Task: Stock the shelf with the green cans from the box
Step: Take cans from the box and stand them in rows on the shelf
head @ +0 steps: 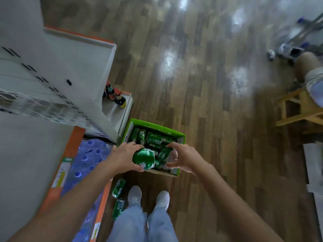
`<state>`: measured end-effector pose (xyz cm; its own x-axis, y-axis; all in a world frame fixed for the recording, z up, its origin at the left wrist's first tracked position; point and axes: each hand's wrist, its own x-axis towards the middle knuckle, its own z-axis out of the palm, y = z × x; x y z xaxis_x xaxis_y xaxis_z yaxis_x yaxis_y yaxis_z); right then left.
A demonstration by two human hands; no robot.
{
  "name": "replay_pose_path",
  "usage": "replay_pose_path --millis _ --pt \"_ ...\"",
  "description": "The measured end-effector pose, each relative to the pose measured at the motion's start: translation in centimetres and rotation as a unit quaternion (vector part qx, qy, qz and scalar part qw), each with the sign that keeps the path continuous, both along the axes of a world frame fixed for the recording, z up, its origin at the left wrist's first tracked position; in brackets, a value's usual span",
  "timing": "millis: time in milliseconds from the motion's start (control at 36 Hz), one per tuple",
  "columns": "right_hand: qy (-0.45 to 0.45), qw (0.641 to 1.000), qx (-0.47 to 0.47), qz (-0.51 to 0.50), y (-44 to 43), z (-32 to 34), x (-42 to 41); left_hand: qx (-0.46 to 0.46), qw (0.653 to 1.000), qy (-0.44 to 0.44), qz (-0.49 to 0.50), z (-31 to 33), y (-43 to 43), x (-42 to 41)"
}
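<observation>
A green cardboard box (158, 126) sits on the wooden floor by the shelf's foot, with several green cans (153, 138) lying inside. My left hand (122, 157) grips one green can (143, 158) by its side, just above the box's near-left corner. My right hand (183, 158) is over the box's near-right part. Its fingers and thumb curl around the silver end of a second can (172, 156), which is mostly hidden. The white shelf unit (70, 67) with orange edging stands to my left.
Two green cans (118, 188) (118, 208) lie on the floor by my left shoe. A wrapped pack of blue-capped bottles (87, 159) fills the low shelf. Dark bottles (114, 96) stand on a lower ledge. A wooden stool (297, 110), another person's leg (307, 67) and a trolley (297, 41) are at right.
</observation>
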<state>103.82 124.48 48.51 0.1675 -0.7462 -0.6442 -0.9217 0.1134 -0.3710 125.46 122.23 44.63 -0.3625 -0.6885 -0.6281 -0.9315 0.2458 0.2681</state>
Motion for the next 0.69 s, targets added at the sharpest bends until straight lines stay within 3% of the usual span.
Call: replay_pose_path --millis 417,694 --pt "-0.013 0.986 -0.074 0.152 -1.9 12.7 7.5 -0.112 0.983 0.005 0.147 12.7 4.0 7.9" --pt "-0.057 0.943 -0.128 0.302 -4.2 17.1 10.2 -0.117 0.946 0.017 0.302 17.1 8.5 9.5"
